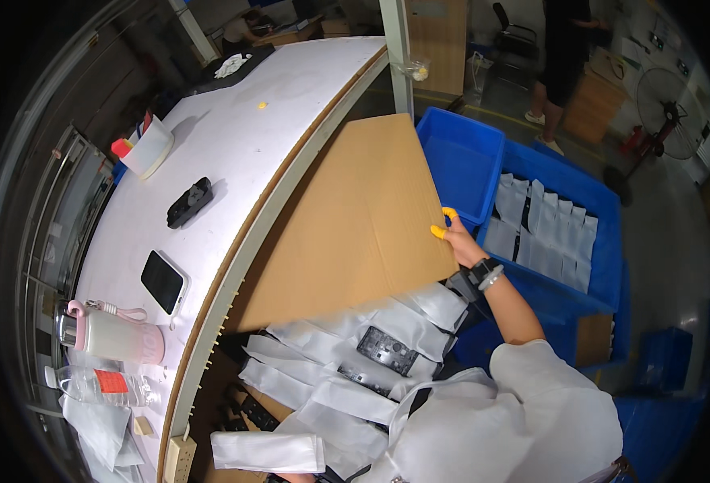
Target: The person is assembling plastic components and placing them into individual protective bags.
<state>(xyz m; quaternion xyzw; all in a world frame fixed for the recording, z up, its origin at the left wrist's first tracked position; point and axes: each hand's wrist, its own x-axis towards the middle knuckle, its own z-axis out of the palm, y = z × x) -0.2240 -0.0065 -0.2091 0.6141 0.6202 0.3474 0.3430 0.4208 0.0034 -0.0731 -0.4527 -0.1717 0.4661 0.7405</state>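
Note:
My right hand point(464, 245), with yellow finger cots on two fingertips, grips the right edge of a large brown cardboard sheet point(363, 209). The sheet slants up from beside the table edge. Below it lie several white pouches point(291, 362) and a black plastic part point(386, 350) with cut-outs. Only a sliver of skin from my left arm or hand point(295, 477) shows at the lower edge, next to a flat white pouch point(266, 452). Its fingers are hidden, so I cannot tell whether it holds that pouch.
Left, a white table point(234, 153) bears a phone point(163, 282), a black object point(189, 203), a pen cup point(147, 149) and bottles. Right are an upper blue bin point(461, 161) and a blue crate point(604, 233) of white pouches. A person point(566, 64) stands beyond, near a fan point(667, 113).

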